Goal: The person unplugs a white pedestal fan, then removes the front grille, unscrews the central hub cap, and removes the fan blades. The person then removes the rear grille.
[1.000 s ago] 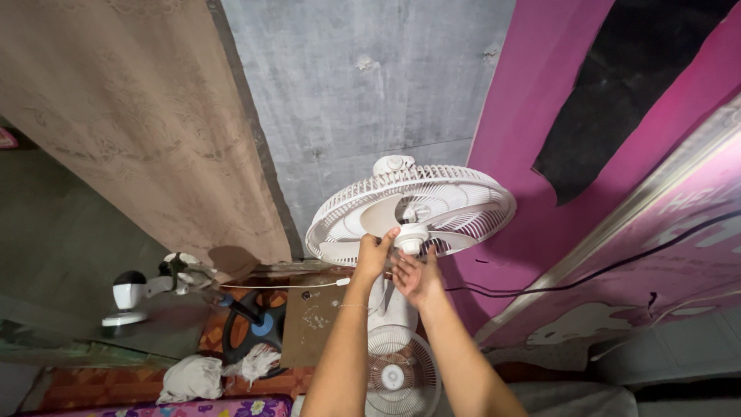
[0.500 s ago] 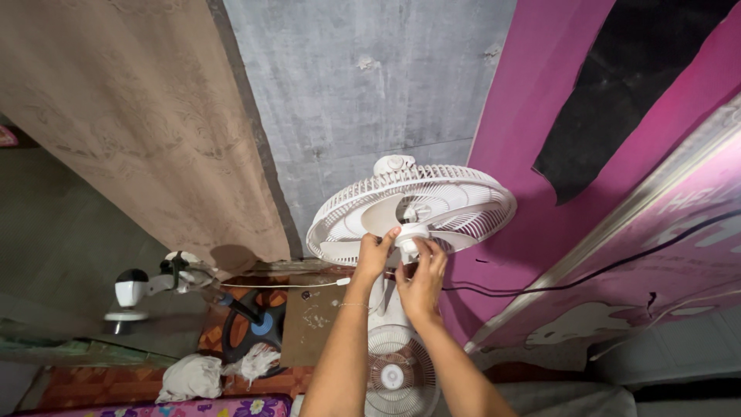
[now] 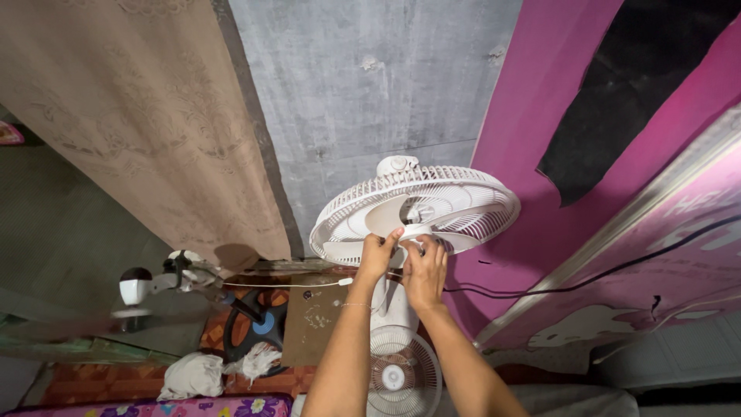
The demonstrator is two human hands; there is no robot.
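We reach up with both hands to the white fan, which stands before the grey wall beside the pink wall. Our left hand curls its fingers against the fan's rear hub, and our right hand closes around the same hub from below. The hub itself is mostly hidden behind our fingers. The fan's pole and base are partly covered by our forearms. A black cable trails along the pink wall.
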